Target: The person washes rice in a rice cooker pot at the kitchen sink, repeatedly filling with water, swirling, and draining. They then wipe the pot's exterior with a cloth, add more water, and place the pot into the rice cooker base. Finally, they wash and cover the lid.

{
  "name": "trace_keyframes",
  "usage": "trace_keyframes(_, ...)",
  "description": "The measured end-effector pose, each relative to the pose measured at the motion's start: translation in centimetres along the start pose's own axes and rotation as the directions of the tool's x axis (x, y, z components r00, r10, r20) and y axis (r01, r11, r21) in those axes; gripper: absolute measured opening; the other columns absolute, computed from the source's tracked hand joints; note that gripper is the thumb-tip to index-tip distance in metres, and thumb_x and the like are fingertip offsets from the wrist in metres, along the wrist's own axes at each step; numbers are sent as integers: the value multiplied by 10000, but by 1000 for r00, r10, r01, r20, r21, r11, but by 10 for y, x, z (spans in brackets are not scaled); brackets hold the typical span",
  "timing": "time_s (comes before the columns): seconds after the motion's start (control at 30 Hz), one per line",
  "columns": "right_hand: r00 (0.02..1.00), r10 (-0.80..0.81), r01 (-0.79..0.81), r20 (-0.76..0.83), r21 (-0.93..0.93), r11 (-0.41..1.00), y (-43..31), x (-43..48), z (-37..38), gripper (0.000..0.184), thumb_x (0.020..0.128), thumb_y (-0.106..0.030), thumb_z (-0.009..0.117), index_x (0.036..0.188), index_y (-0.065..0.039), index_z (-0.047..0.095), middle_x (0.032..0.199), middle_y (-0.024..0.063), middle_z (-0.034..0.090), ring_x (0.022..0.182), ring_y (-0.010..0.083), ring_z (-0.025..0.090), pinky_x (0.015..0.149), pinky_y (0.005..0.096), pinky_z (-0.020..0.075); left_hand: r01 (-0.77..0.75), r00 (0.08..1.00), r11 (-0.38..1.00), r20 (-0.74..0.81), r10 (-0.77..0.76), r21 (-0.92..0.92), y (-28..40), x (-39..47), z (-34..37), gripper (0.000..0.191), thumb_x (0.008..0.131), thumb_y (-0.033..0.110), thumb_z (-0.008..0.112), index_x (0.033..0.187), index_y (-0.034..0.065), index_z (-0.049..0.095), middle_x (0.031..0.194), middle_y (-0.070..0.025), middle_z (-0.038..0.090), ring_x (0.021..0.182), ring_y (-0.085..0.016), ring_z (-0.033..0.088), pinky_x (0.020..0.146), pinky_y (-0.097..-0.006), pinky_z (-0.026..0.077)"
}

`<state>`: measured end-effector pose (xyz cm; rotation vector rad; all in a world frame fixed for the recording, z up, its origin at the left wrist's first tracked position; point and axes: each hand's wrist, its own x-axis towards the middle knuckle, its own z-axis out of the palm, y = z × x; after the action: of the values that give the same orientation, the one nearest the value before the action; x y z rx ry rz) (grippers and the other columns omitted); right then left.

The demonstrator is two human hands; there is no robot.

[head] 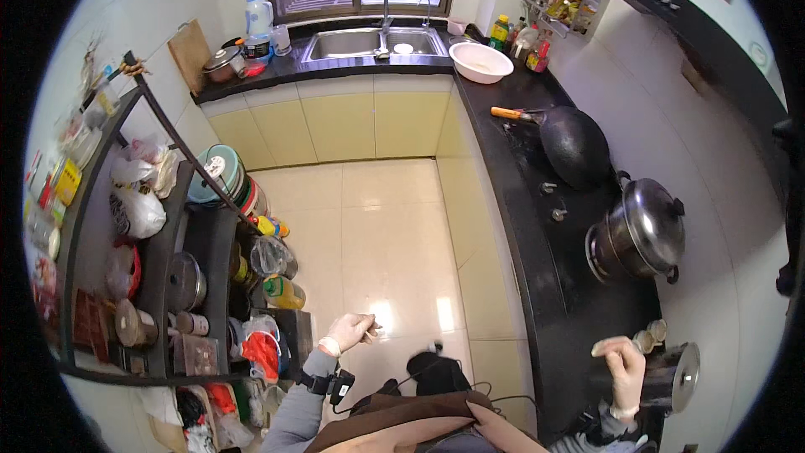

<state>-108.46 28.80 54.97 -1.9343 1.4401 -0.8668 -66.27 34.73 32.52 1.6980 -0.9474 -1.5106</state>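
My left hand (353, 331), in a thin pale glove, hangs over the tiled floor near the black shelf unit, its fingers loosely curled; I cannot tell whether anything is between them. My right hand (621, 365), gloved too, is over the end of the black countertop (566, 352), fingers bent with a gap to the thumb and nothing seen in them. Beside it stand a lidded metal pot (682, 377) and small pale jars (648, 338). Farther along, a large lidded steel pot (651, 226) stands on the hob, and a black wok (573, 146) with a wooden handle lies tilted.
A shelf unit (151, 277) with bags and jars lines the left side. An oil bottle (284, 292) and buckets (220, 173) stand by it. Ahead are a double sink (346, 44) and a white basin (481, 61). A range hood (710, 31) overhangs the right side.
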Motion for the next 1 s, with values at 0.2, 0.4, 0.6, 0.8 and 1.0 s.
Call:
trace_keyframes(0.2,984,-62,46,166,99,994,16,168,73,96,777,3,505,825,24,585,872,98,603,828,176,565,755,259,432,-130,973,984,-176,150,120,23,78,-73,350,869,303,472,948,-4,620,756,-84,641,615,-135,593,583,-267,474)
trace_keyframes(0.4,962,-89,40,257,192,981,4,365,140,111,817,-44,517,839,28,598,861,89,614,829,156,565,757,249,429,3,874,995,-483,-50,-97,67,123,-166,339,896,261,450,875,-32,619,701,-79,620,560,-115,572,521,-222,446)
trace_keyframes(0.6,843,-187,60,504,258,964,-34,539,236,192,831,-176,545,857,5,605,793,75,614,745,131,579,690,248,445,-4,783,950,-591,-192,-313,98,150,-221,374,906,319,425,930,-5,609,732,-54,618,564,-117,582,508,-222,443)
trace_keyframes(0.8,822,-150,12,550,246,969,-32,671,341,230,835,-229,561,858,-1,576,759,54,608,665,92,556,611,232,435,-7,762,891,-579,-289,-454,107,237,-303,394,911,321,419,968,-31,586,750,-82,622,563,-128,579,507,-207,438)
trace_keyframes(1.0,748,111,-511,654,462,725,-18,792,443,264,874,-223,503,1044,-24,535,956,66,604,783,122,593,721,249,477,-87,881,915,-460,-115,-395,184,416,-434,368,914,295,414,964,-24,590,767,-93,628,590,-140,592,542,-217,457)
